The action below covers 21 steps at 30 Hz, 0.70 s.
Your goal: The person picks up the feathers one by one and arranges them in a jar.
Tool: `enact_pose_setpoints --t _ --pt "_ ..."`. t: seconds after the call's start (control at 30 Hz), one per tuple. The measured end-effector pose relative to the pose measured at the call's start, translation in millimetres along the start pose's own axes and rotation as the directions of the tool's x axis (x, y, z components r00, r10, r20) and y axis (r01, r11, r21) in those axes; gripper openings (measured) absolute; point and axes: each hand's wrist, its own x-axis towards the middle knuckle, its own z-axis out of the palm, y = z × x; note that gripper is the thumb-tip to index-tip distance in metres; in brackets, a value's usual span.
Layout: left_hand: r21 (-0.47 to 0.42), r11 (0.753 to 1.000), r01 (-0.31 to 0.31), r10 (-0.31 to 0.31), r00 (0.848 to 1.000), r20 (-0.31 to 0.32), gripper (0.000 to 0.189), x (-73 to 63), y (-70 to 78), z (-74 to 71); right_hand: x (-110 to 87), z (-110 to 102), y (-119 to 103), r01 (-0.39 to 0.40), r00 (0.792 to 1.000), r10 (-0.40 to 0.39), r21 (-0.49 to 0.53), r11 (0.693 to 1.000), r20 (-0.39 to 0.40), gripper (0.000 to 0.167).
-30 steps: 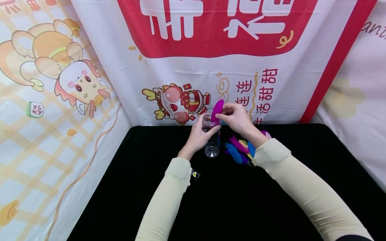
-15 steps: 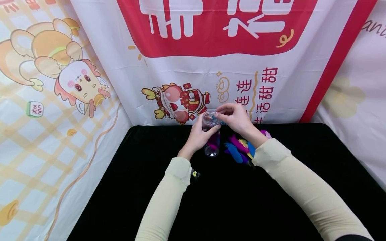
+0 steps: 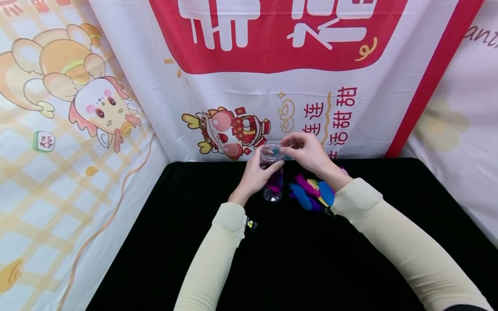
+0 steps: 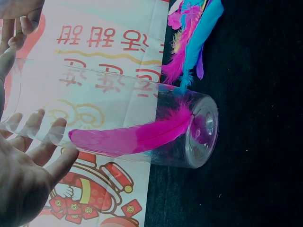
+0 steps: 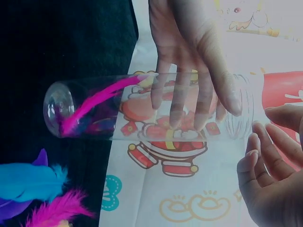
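Observation:
My left hand point(image 3: 254, 175) grips a clear plastic jar point(image 3: 273, 194) near its open mouth, with fingers and thumb round the wall. A magenta feather point(image 4: 137, 137) lies inside the jar, its fluffy end down by the base. Close beside the jar's rim is my right hand point(image 3: 307, 151). In the right wrist view its fingers point(image 5: 270, 156) are loosely bent, the thumb is a little apart, and nothing shows between them. A heap of feathers point(image 3: 303, 196), blue, magenta, purple and yellow, lies on the table right of the jar, partly behind the right forearm in the head view.
A black cloth point(image 3: 295, 259) covers the table. Behind its far edge hangs a printed white and red banner point(image 3: 229, 86), close to the hands. A patterned sheet point(image 3: 70, 172) hangs along the left side, and another pale sheet point(image 3: 459, 142) along the right.
One second ago my right hand pinched the magenta feather at the jar's mouth. The feather has dropped into the jar, and the right hand has shifted slightly right. The left hand stays put.

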Motion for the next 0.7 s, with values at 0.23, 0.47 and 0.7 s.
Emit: enact_pose_setpoints --t 0.23,0.47,0.7 --pt "0.0 1.0 0.003 -0.003 1.0 -0.004 0.073 1.4 -0.8 -0.5 -2.3 -9 2 -0.004 1.0 0.005 -0.028 1.0 0.024 0.024" --pt "0.002 1.0 -0.007 0.007 1.0 -0.017 0.072 2.1 -2.8 0.7 -5.1 -18 7 0.022 0.998 -0.017 -0.08 0.997 0.062 0.021" --pt "0.004 1.0 -0.002 0.002 1.0 -0.014 0.073 2.3 -3.4 1.1 -7.7 -23 15 0.035 0.997 -0.026 -0.12 0.992 0.074 0.021"
